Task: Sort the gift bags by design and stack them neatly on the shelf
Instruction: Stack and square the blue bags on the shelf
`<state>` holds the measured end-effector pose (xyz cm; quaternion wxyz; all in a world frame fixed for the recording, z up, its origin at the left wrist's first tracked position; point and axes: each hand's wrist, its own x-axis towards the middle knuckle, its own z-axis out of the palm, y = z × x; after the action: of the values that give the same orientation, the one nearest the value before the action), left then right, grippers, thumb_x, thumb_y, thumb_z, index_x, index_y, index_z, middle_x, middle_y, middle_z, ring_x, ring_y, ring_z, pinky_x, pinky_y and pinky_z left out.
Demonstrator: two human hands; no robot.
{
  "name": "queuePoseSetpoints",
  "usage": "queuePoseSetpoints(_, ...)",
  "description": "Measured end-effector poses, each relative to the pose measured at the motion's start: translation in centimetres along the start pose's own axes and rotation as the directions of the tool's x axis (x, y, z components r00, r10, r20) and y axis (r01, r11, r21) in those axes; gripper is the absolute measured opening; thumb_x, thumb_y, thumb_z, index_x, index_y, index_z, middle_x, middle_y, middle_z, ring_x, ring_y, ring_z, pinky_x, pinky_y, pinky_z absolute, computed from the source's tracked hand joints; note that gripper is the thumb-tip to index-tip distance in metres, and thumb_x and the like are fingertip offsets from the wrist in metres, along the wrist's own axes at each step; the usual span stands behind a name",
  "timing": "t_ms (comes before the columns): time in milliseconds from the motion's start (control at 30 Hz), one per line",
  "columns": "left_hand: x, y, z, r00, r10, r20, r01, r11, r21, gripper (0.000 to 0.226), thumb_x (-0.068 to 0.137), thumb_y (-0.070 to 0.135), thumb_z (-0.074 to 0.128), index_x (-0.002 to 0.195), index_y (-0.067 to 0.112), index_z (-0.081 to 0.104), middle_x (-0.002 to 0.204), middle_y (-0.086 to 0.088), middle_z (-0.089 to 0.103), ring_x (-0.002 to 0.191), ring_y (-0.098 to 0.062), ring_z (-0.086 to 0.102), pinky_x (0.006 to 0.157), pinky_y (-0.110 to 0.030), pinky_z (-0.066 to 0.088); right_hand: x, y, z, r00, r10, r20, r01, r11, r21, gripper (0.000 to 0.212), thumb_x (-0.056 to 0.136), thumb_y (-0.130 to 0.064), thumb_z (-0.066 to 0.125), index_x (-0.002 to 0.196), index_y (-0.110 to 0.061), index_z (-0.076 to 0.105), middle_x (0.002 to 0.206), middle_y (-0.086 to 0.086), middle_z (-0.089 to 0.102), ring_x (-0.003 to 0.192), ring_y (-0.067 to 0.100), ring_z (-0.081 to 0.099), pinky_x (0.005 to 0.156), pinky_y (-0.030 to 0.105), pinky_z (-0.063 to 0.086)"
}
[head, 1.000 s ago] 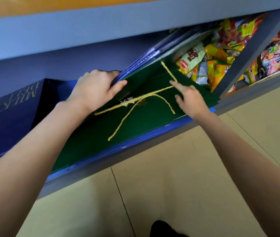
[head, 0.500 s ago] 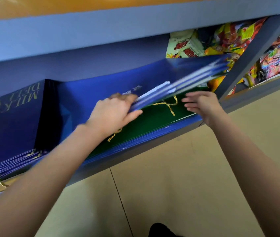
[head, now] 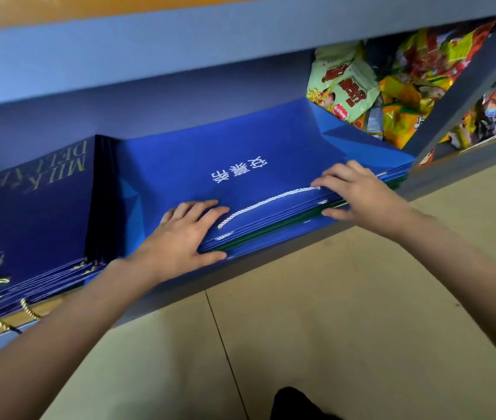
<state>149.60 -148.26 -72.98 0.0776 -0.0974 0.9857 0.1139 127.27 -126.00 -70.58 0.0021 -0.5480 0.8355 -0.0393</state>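
Shelf (head: 271, 268) carries flat bright-blue gift bags (head: 240, 165) stacked over green ones; navy bags (head: 28, 207) lie just left. Left hand (head: 180, 237) and right hand (head: 359, 192) grip the stack's front edge, fingers on top, thumbs beneath. Snack packets (head: 362, 86) at right.

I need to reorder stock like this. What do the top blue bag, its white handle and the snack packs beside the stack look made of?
Top blue bag: likely matte coated paper or thin card, since it lies flat with sharp fold creases. White handle: twisted cord, by its spiral texture; the fibre is unclear. Snack packs: glossy printed plastic film, crinkled and shiny.
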Motion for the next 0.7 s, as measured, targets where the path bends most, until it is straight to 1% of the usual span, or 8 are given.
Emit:
queuePoseSetpoints(67, -1.0, -0.6, 0.2, 0.997, -0.02, -0.08, 0.016, 0.999, -0.046, 0.094, 0.067, 0.077, 0.022, 0.145, 0.025, 0.031, 0.148, 0.005, 0.032, 0.133, -0.019, 0.03, 0.108, -0.038, 0.027, 0.1, 0.2, -0.2, 0.999, -0.038, 0.026, 0.039, 0.999, -0.034, 0.054, 0.079, -0.023, 0.074, 0.127, -0.009, 0.056, 0.119, 0.013, 0.052, 0.108, 0.031, 0.046, 0.092, 0.045, 0.04)
queuePoseSetpoints(200, -1.4, -0.5, 0.9, 0.987, 0.011, -0.162, -0.01, 1.0, 0.008, 0.087, 0.074, 0.071, 0.026, 0.139, 0.017, 0.044, 0.14, -0.001, 0.046, 0.124, -0.027, 0.044, 0.102, -0.043, 0.035, 1.1, 0.5, -0.9, 0.996, -0.035, 0.087, 0.036, 0.999, -0.004, 0.055, 0.079, -0.025, 0.073, 0.128, -0.01, 0.054, 0.12, 0.012, 0.047, 0.112, 0.027, 0.043, 0.097, 0.039, 0.04)
queuePoseSetpoints(300, -1.4, -0.6, 0.8, 0.994, -0.018, -0.112, 0.015, 1.0, -0.022, 0.092, 0.07, 0.078, 0.025, 0.146, 0.024, 0.029, 0.149, 0.007, 0.03, 0.133, -0.017, 0.027, 0.11, -0.037, 0.021, 2.3, 0.5, -1.7, 0.979, 0.005, 0.203, -0.01, 1.0, 0.02, 0.056, 0.078, -0.031, 0.073, 0.127, -0.015, 0.05, 0.121, 0.006, 0.043, 0.111, 0.021, 0.044, 0.091, 0.033, 0.041)
queuePoseSetpoints(400, -1.6, -0.9, 1.0, 0.998, -0.038, -0.044, 0.04, 0.998, 0.054, 0.089, 0.079, 0.064, 0.054, 0.149, 0.032, 0.009, 0.154, 0.011, 0.012, 0.138, -0.013, 0.013, 0.113, -0.034, 0.01, 3.2, 0.0, -2.2, 0.958, -0.012, 0.285, 0.034, 0.997, -0.074, 0.056, 0.077, -0.037, 0.073, 0.123, -0.017, 0.047, 0.119, 0.002, 0.043, 0.102, 0.018, 0.046, 0.082, 0.032, 0.043)
queuePoseSetpoints(500, -1.9, -1.5, 1.1, 0.995, -0.027, 0.093, 0.019, 0.996, 0.089, 0.105, 0.073, 0.064, 0.064, 0.145, 0.042, -0.009, 0.156, 0.015, -0.005, 0.142, -0.012, -0.001, 0.115, -0.036, 0.006, 3.4, 0.3, -2.0, 0.96, -0.035, 0.279, 0.069, 0.991, -0.113, 0.065, 0.076, -0.042, 0.073, 0.13, -0.02, 0.043, 0.129, 0.001, 0.04, 0.115, 0.019, 0.037, 0.094, 0.032, 0.037)
queuePoseSetpoints(600, -2.2, -3.0, -0.2, 0.989, 0.032, 0.142, -0.002, 0.979, -0.205, 0.102, 0.05, 0.084, 0.052, 0.134, 0.055, 0.003, 0.154, 0.016, 0.01, 0.143, -0.012, 0.008, 0.117, -0.033, 0.012, 3.3, 0.5, -1.8, 0.956, 0.006, 0.292, -0.001, 1.0, -0.019, 0.081, 0.075, -0.046, 0.071, 0.143, -0.027, 0.032, 0.144, 0.0, 0.03, 0.127, 0.023, 0.03, 0.106, 0.038, 0.031)
queuePoseSetpoints(633, -2.3, -3.4, -0.7, 0.993, 0.043, 0.114, -0.006, 0.952, -0.306, 0.095, 0.048, 0.085, 0.05, 0.13, 0.057, 0.013, 0.15, 0.016, 0.02, 0.141, -0.011, 0.017, 0.114, -0.026, 0.016, 3.3, 0.5, -1.8, 0.954, 0.013, 0.3, -0.014, 1.0, 0.001, 0.082, 0.075, -0.046, 0.071, 0.144, -0.028, 0.03, 0.146, 0.0, 0.028, 0.129, 0.023, 0.029, 0.107, 0.039, 0.03)
queuePoseSetpoints(700, -2.4, -3.9, -1.5, 0.996, 0.057, 0.072, -0.023, 0.912, -0.41, 0.072, 0.059, 0.07, 0.063, 0.121, 0.055, 0.03, 0.141, 0.018, 0.032, 0.135, -0.005, 0.029, 0.107, -0.012, 0.017, 3.4, 0.2, -1.8, 0.957, -0.007, 0.289, 0.009, 1.0, -0.005, 0.08, 0.076, -0.046, 0.07, 0.144, -0.027, 0.033, 0.146, 0.0, 0.031, 0.13, 0.021, 0.029, 0.108, 0.038, 0.029)
